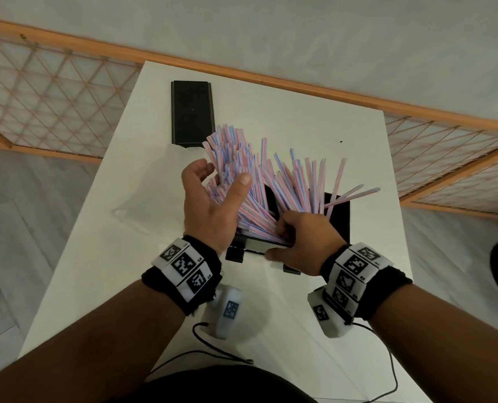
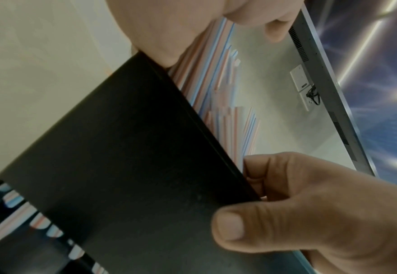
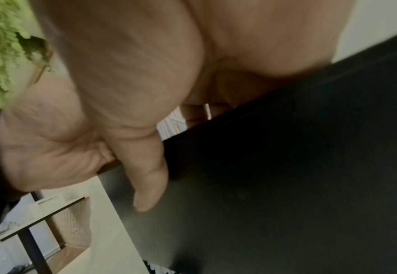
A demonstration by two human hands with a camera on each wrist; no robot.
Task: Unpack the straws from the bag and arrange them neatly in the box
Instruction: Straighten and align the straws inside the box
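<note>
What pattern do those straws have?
The straws have thin pink, blue and white stripes running lengthwise; the head view shows them best.

White table (image 1: 300,126): black lid (image 1: 192,112) far, box (image 1: 338,219) near, clear bag (image 1: 143,205) left.

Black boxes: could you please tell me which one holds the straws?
The near black box, which the right hand grips, straws fanning from it; the far one lies bare.

Splayed straws (image 1: 271,181) block box (image 1: 339,219) opening, black lid (image 1: 192,112) behind
</note>
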